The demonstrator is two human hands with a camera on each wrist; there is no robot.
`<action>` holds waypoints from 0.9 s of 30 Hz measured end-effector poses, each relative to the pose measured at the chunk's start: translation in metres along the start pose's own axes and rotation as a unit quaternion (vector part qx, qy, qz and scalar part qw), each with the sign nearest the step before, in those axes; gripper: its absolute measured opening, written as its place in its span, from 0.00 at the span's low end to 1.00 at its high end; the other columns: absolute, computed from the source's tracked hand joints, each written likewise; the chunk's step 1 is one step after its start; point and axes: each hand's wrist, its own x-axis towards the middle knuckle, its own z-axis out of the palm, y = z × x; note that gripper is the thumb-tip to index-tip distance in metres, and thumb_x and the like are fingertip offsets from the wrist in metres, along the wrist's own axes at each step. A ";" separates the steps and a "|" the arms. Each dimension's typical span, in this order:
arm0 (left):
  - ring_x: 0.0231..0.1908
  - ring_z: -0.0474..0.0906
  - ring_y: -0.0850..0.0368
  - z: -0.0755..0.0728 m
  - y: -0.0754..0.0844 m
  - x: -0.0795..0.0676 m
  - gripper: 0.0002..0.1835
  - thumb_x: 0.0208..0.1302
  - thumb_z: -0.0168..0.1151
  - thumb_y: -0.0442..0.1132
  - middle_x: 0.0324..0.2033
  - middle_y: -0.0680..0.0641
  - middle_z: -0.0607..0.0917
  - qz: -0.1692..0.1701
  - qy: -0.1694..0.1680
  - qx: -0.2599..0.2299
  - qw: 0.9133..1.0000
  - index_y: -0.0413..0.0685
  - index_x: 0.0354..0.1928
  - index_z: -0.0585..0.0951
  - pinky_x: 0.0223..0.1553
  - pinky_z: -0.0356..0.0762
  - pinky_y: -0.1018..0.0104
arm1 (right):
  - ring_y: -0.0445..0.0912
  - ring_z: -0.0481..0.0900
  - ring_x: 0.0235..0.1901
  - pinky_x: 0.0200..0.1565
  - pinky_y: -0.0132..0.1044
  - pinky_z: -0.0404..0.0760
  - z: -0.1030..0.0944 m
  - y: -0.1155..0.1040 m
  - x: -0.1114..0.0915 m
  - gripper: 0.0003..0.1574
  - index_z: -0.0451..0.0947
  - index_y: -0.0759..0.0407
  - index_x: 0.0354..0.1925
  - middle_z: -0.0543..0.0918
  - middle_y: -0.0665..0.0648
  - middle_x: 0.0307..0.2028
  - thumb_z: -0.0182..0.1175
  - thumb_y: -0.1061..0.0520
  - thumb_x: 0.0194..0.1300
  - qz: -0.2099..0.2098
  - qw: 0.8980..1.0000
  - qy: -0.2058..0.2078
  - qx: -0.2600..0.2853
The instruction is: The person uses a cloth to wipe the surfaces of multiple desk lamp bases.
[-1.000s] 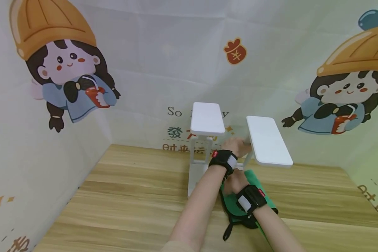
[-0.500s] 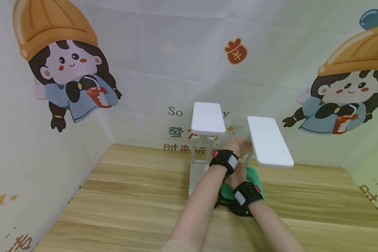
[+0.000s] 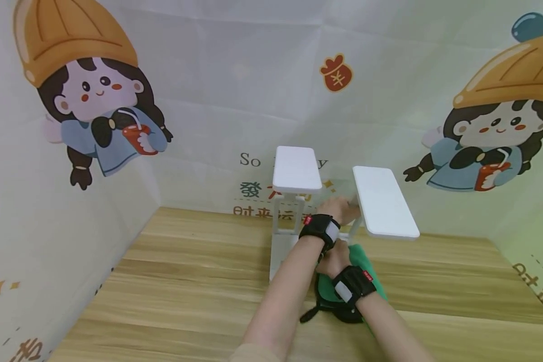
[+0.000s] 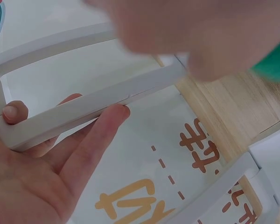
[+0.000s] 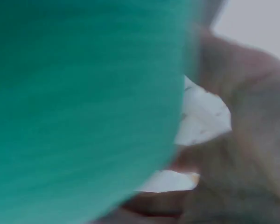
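Note:
Two white tablet-like stands (image 3: 297, 168) (image 3: 386, 202) with flat tops and slim frames stand on the table. My left hand (image 3: 337, 210) reaches to the right stand's frame; in the left wrist view, its thumb and fingers curl round a white bar (image 4: 91, 102). Lower down, my right hand (image 3: 336, 260) grips a green cloth piece (image 3: 364, 261) with black edging and a black loop. Blurred green fabric (image 5: 84, 112) fills much of the right wrist view, thumb and fingers at its edge. Its exact kind cannot be told, and the forearm hides part of it.
The wooden tabletop (image 3: 185, 286) spreads around both stands. Behind rises a pale printed backdrop (image 3: 235, 75) with cartoon figures and lettering. My left forearm (image 3: 282, 301) crosses in front of the left stand's base (image 3: 278, 254).
My right hand moved up toward the right stand's post with the green cloth piece, then back down toward me. The black loop has swung left. My left hand keeps its hold on the frame.

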 end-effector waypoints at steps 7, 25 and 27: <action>0.17 0.62 0.60 0.004 -0.001 -0.002 0.27 0.65 0.47 0.58 0.10 0.54 0.65 0.007 0.009 0.000 1.000 0.53 0.11 0.64 0.20 0.60 0.69 | 0.53 0.75 0.20 0.25 0.47 0.75 0.056 0.041 0.009 0.18 0.73 0.62 0.22 0.75 0.59 0.20 0.55 0.47 0.50 -0.004 0.990 -0.044 -0.131; 0.14 0.60 0.61 -0.001 -0.003 -0.003 0.30 0.66 0.43 0.64 0.09 0.55 0.65 0.017 0.003 -0.003 1.000 0.54 0.11 0.65 0.19 0.60 0.69 | 0.71 0.65 0.50 0.36 0.59 0.76 -0.074 -0.022 -0.032 0.41 0.71 0.64 0.54 0.69 0.68 0.52 0.74 0.50 0.44 0.047 0.974 -0.219 0.021; 0.14 0.59 0.61 -0.002 -0.003 -0.003 0.30 0.66 0.44 0.63 0.09 0.54 0.64 0.017 0.005 -0.006 1.000 0.54 0.11 0.65 0.19 0.59 0.69 | 0.68 0.64 0.46 0.37 0.55 0.76 -0.076 -0.019 -0.033 0.37 0.71 0.64 0.50 0.68 0.67 0.47 0.74 0.53 0.43 0.035 0.973 -0.221 0.046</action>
